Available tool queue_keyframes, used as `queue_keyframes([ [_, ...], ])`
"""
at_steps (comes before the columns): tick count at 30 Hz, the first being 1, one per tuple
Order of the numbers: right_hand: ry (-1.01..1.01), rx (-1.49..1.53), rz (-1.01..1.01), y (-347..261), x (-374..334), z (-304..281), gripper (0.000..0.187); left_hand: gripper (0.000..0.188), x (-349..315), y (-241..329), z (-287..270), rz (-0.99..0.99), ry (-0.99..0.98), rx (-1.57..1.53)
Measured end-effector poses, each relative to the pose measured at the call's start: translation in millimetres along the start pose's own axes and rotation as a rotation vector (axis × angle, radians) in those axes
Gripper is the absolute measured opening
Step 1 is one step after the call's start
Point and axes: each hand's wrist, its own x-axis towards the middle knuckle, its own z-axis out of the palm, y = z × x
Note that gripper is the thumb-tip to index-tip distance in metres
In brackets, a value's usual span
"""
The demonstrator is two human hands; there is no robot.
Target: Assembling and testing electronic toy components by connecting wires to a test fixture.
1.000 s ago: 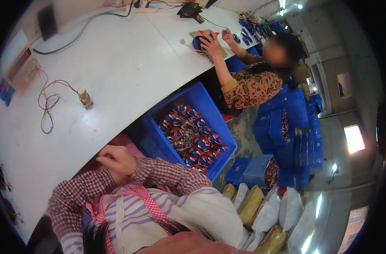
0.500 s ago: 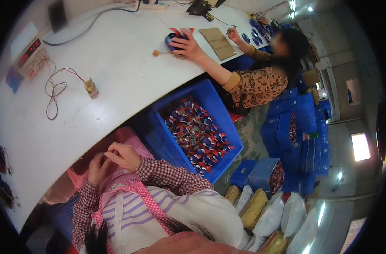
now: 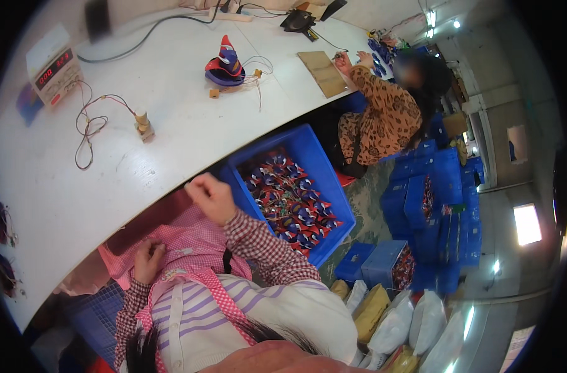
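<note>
Here, each line is telling one part of the scene:

Right hand (image 3: 210,198): it is hanging curled just off the table's edge, fingers (image 3: 196,185) bent inward and bunched; whether they are pinching anything is not clear, since the fingertips are turning away from the camera.

Left hand (image 3: 148,260): it is resting on the pink checked apron (image 3: 190,239) over the lap, fingers folded down into the cloth and seemingly gathering a bit of it; nothing else is showing in its grasp.

Blue crate (image 3: 324,180): it is sitting just to the right of the right hand's fingers, below the table's edge; it is holding a heap of small red, blue and white parts (image 3: 290,202).

White table (image 3: 171,124): it is curving away above and ahead of both hands' fingers.

Small brass cylinder (image 3: 143,124): it is standing on the table ahead of the fingers, with a thin wire (image 3: 87,133) looping away to its left.

Cone-shaped red and blue toy (image 3: 225,62): it is standing well beyond the right fingers, farther across the table.

Meter box with red digits (image 3: 52,67): it is sitting far ahead and to the left of the left fingers.

Co-worker in a spotted top (image 3: 383,118): this person is sitting well off to the right, a hand (image 3: 363,59) lying near a brown board (image 3: 324,73).
</note>
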Motion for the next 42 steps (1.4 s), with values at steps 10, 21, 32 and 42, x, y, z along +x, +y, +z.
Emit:
queue_keyframes([
  [10,0.212,-0.099,-0.104,11.7,79.6,-66.9,0.016,0.023,-3.1,1.0,8.0,-0.022,0.006,-0.005],
  [21,0.367,-0.368,-0.306,31.2,202.6,-121.9,0.033,0.022,-22.5,-16.9,-4.3,-0.111,0.128,0.089],
  [32,0.394,-0.52,-0.123,35.0,266.8,-152.5,0.043,0.024,-23.6,-25.5,-5.5,-0.108,0.138,0.036],
  [42,0.065,-0.901,-0.07,66.1,348.9,-154.1,0.038,0.025,-28.3,-6.5,-4.2,-0.007,0.186,0.151],
])
